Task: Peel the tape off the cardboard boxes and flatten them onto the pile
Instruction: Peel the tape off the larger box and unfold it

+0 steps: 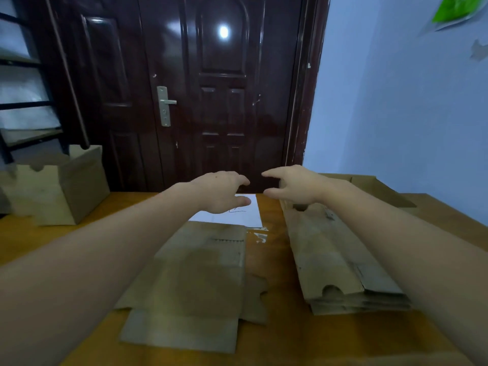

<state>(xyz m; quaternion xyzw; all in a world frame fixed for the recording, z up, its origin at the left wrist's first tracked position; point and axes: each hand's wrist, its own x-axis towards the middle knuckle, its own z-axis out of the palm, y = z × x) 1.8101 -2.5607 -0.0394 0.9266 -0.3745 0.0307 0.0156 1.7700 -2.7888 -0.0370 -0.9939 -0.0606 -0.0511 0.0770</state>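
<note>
Head view: my left hand (221, 192) and right hand (293, 184) hover released, empty, beyond the flattened brown cardboard box (192, 283), whose long axis runs toward me; the stacked cardboard pile (340, 262) lies rightward, nearer my right.

No text can be read; the white paper (237, 212) bears only an illegible scribble.

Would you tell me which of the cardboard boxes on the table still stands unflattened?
The box at the far left, before the shelves; the middle one and the right pile lie flat.
</note>
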